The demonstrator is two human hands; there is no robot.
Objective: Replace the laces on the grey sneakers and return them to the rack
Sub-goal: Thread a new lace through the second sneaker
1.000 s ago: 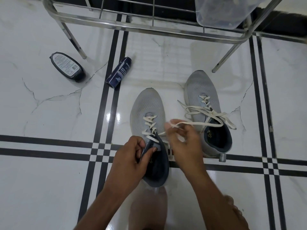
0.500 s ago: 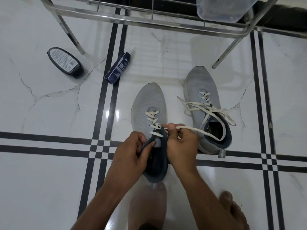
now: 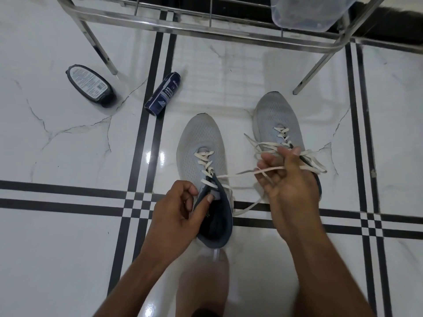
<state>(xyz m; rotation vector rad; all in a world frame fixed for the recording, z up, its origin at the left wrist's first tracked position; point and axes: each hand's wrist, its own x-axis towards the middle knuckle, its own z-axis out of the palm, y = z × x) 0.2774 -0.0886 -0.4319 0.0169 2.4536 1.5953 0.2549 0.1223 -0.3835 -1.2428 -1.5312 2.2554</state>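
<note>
Pinching the dark tongue of the nearer grey mesh sneaker (image 3: 201,143), the left hand (image 3: 180,211) steadies it on the white marble floor (image 3: 68,248). Closed on the white flat lace (image 3: 238,175), the right hand (image 3: 288,179) draws it taut rightward from the upper eyelets, over the second grey sneaker (image 3: 274,115), below the steel rack (image 3: 206,35).

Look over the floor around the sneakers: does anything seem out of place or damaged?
Yes. A blue spray can and a dark bottle lie tipped on their sides beside the rack leg. Dark cracks or veins run through the white tile near them; which, I cannot tell.
</note>
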